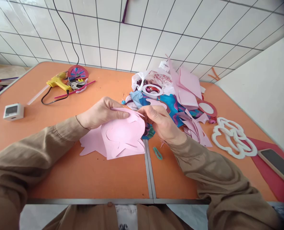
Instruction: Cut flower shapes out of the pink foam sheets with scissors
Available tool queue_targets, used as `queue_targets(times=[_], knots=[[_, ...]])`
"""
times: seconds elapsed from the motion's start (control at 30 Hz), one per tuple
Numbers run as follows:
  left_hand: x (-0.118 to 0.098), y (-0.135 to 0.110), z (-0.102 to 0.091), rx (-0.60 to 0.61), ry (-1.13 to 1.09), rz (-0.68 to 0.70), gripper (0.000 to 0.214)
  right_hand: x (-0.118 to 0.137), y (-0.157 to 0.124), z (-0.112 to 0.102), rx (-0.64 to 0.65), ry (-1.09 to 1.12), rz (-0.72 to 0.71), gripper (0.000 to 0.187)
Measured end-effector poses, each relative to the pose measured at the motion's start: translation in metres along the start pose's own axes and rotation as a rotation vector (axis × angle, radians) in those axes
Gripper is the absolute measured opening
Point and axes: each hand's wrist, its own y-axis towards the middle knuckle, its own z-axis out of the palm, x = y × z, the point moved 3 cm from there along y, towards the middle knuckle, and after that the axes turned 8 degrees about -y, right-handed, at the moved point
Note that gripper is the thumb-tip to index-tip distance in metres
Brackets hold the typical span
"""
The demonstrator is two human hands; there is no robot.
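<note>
My left hand grips the upper edge of a pink foam sheet with cut-out shapes, thumb on top. The sheet droops onto the orange table. My right hand is closed at the sheet's right edge, fingers curled; what it pinches beside the sheet is hidden. A dark purple and teal piece shows just under that hand. Both sleeves are tan.
A pile of pink foam scraps, blue patterned paper and a plastic bag lies behind my hands. A white foam outline and a phone lie at the right. A yellow glue gun, scissors and a small white box sit at the left.
</note>
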Motion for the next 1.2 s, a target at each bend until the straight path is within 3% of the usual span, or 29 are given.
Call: queue_targets(times=[0.23,0.43,0.7,0.97,1.2], knots=[[0.004,0.003,-0.01,-0.088,-0.1,-0.032,0.019,0.005,-0.004,0.0,0.095,0.112,-0.009,0.05],[0.004,0.002,-0.012,-0.09,-0.089,-0.008,0.02,0.011,-0.006,0.002,-0.027,-0.133,0.05,0.039],[0.006,0.003,-0.012,-0.096,-0.106,-0.027,0.022,0.013,-0.007,0.007,-0.125,-0.224,0.012,0.037],[0.009,0.003,-0.011,-0.129,-0.117,-0.013,0.02,0.009,-0.004,0.003,0.034,-0.071,0.053,0.043],[0.007,0.002,-0.01,-0.131,-0.052,-0.032,0.024,0.004,-0.003,0.009,-0.032,-0.156,0.111,0.03]])
